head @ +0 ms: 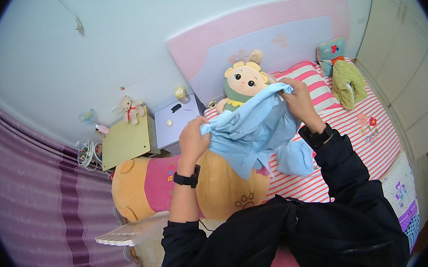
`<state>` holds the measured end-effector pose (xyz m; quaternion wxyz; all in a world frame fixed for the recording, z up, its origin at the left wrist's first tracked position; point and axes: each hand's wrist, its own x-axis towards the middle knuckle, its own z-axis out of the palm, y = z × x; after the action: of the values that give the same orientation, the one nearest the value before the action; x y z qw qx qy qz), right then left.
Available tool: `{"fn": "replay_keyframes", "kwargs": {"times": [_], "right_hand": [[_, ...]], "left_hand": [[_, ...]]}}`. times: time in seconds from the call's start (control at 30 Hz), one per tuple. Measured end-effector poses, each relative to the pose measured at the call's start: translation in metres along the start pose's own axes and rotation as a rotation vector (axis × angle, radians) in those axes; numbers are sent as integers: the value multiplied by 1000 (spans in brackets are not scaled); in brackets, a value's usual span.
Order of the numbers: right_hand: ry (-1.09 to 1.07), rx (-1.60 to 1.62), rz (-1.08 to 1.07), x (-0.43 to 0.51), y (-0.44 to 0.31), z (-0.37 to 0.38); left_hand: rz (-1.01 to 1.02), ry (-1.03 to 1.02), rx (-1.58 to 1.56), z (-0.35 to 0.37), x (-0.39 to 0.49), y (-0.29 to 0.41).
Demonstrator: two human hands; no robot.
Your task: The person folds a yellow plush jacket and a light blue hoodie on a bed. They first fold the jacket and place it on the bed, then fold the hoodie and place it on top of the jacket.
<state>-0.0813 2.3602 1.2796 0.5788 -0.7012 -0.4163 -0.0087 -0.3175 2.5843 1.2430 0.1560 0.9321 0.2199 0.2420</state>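
A light blue cloth garment (248,130) hangs in loose folds between my two hands, raised above the bed. My left hand (193,137) pinches it at its left end. Its upper right corner is gripped by my right hand (298,98), higher than the left. Just below, another light blue folded cloth (295,158) lies on the striped bedsheet (357,139). The garment partly covers a plush doll with yellow petals (247,78) and a large yellow and pink plush bear (161,183).
Behind the bed rises a pink and lilac headboard (266,32). At left stand a yellowish cabinet (129,137) with a small teddy bear (131,109) and a lilac nightstand (176,125) bearing a comb (176,108) and a jar (182,95). A green plush (347,84) lies near the striped pillow (313,85).
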Motion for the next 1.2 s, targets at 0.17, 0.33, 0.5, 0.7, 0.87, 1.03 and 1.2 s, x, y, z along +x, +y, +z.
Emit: {"fn": "replay_keyframes", "kwargs": {"times": [0.17,0.33,0.5,0.7,0.87,1.03,1.2], "right_hand": [[81,106,105,-1,8,-8],[115,266,45,0,19,-16],[191,-263,-220,-30,33,-9],[-564,266,86,-114,51,89],[-354,269,242,-144,92,96],[-188,397,435,-145,112,49],[-83,588,543,-143,127,37]], "left_hand": [[-267,-73,-616,-4,5,-14],[-229,52,-802,-2,9,-8],[-198,119,-737,-12,18,22],[141,-265,-610,15,-15,141],[427,-705,-505,27,-56,190],[142,-1139,-596,29,-58,155],[36,-476,-885,69,-54,141]]}}
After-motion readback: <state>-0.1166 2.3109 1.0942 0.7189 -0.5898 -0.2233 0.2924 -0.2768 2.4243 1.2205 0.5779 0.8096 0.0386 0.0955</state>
